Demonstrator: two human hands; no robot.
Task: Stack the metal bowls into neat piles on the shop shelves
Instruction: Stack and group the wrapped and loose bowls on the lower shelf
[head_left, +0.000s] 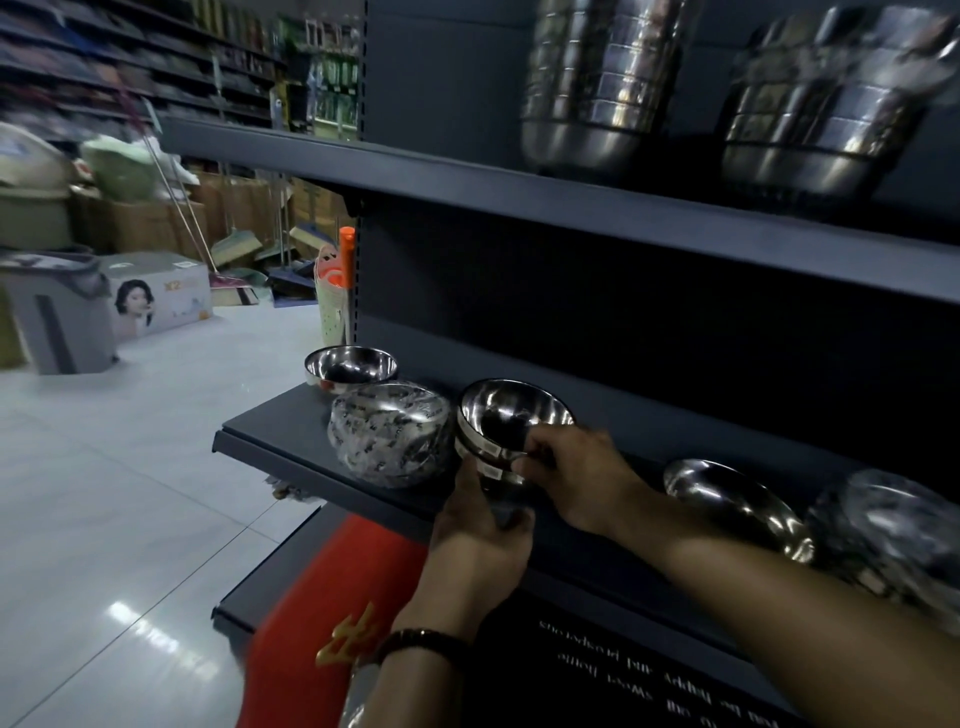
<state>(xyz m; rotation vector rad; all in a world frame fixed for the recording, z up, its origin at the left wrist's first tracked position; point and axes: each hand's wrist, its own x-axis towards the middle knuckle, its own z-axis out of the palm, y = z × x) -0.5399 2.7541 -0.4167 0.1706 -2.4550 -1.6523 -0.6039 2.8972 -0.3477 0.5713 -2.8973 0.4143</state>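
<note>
L hand (475, 525) cupping stack (511, 415) base, R hand (571, 467) pinching rim. Near shelf (291, 441) edge; slick steel, could slip & topple off.

Dark mat (660, 680): below the right hand (576, 478); white lettering in several lines, upside down. "Sweet Home" can be made out, the rest is blurred.
Red mat (306, 587): beside the left hand (478, 530) at the wrist; one gold Chinese character, partly covered.
White box (156, 296): far left of both hands; gold "X2", the rest unreadable.
Bowl stack (511, 415): held by both hands; small white stickers, print too small to read.
Wrapped bowl (389, 436): just left of the hands; dark print on the wrap, unreadable.
</note>
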